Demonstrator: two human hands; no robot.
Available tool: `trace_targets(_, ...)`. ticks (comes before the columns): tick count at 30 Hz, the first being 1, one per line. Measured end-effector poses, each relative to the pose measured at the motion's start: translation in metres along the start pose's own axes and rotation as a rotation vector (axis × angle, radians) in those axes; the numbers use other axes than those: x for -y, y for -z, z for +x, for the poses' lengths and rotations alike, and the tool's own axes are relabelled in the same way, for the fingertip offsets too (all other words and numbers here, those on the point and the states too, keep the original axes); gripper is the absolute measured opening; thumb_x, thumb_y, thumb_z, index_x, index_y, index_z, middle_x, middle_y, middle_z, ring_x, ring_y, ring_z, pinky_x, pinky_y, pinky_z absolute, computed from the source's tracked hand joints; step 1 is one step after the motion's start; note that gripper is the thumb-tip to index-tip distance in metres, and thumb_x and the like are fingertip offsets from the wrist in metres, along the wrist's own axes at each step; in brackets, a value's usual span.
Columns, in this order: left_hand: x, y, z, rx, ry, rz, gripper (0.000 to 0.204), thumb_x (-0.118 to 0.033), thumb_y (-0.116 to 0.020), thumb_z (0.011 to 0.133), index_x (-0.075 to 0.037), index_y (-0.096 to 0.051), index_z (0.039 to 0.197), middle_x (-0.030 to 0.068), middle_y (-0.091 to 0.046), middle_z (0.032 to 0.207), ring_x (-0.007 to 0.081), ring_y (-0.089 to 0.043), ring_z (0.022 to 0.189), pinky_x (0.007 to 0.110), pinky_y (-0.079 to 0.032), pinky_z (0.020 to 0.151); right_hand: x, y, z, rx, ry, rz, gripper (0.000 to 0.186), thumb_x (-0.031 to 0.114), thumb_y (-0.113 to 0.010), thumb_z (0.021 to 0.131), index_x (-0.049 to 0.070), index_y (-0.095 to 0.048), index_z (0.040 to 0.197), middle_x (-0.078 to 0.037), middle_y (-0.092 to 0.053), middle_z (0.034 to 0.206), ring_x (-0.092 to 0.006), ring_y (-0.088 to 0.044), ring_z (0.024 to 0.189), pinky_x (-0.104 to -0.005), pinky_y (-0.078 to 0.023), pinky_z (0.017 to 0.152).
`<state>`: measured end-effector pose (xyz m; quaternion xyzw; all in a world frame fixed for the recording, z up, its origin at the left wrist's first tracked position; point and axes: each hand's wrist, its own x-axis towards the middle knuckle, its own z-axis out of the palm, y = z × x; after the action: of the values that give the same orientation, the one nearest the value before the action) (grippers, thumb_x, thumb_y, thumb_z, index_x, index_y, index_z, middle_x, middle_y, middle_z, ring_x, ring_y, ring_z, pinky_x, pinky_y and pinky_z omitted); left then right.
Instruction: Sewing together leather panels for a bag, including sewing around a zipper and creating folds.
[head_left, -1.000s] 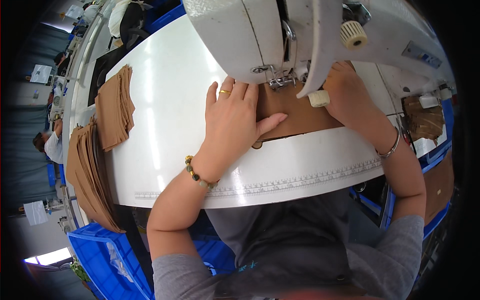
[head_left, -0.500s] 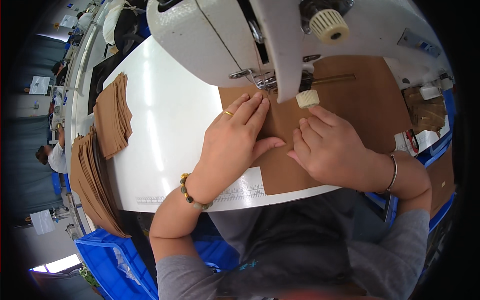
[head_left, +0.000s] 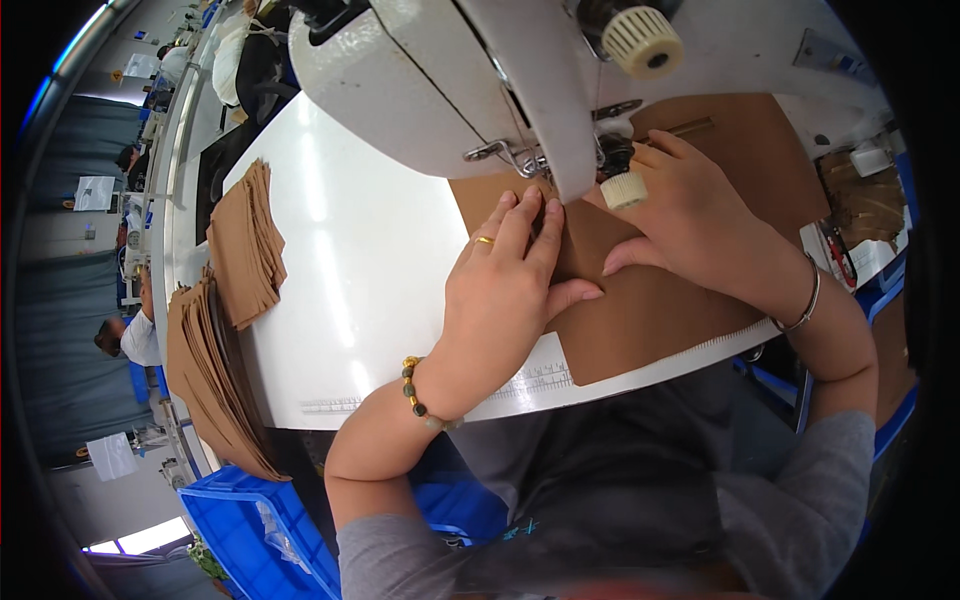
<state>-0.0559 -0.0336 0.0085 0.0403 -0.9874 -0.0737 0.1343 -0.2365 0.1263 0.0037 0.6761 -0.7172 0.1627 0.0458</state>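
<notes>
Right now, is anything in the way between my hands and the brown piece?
Nothing visible: your left hand rests on the brown piece, and your right hand appears to as well. The cream knob on the sewing machine hides part of that right hand, so contact there can't be judged.

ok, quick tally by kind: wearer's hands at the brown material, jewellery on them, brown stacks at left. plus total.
Hands at the brown material: 2 (left hand, right hand)
Jewellery: 3 (gold ring, beaded bracelet, metal bangle)
Brown stacks: 2 (upper stack, lower stack)
Total: 7
</notes>
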Motion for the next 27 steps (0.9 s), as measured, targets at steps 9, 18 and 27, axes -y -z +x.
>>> trace_targets(9, 0.005, 0.000, 0.004, 0.004, -0.013, 0.025, 0.078, -0.053, -0.080, 0.072, 0.000, -0.069, 0.129, 0.0171, -0.065, 0.136, 0.0342, -0.063, 0.126, 0.041, -0.051, 0.105, -0.003, -0.002, 0.002, 0.015, 0.011, -0.006, 0.069, 0.047, -0.080, 0.078, 0.006, -0.064, 0.132, -0.011, -0.061, 0.145, -0.0319, -0.057, 0.134, -0.0528, -0.042, 0.113)
trace_targets(18, 0.007, 0.005, 0.011, -0.011, -0.011, 0.056, 0.073, -0.050, -0.085, 0.068, -0.003, -0.072, 0.123, 0.0149, -0.068, 0.130, 0.0342, -0.069, 0.113, 0.040, -0.056, 0.093, -0.008, -0.010, 0.005, -0.021, 0.017, -0.039, 0.072, 0.050, -0.077, 0.080, 0.007, -0.063, 0.136, -0.010, -0.060, 0.146, -0.0307, -0.057, 0.133, -0.0508, -0.042, 0.113)
trace_targets(27, 0.007, 0.008, 0.014, 0.015, 0.012, 0.041, 0.072, -0.051, -0.084, 0.069, -0.003, -0.073, 0.122, 0.0190, -0.067, 0.132, 0.0352, -0.069, 0.112, 0.040, -0.057, 0.093, -0.008, -0.010, 0.008, -0.045, 0.025, -0.061, 0.070, 0.050, -0.077, 0.080, 0.007, -0.065, 0.134, -0.010, -0.061, 0.144, -0.0297, -0.057, 0.134, -0.0477, -0.043, 0.112)
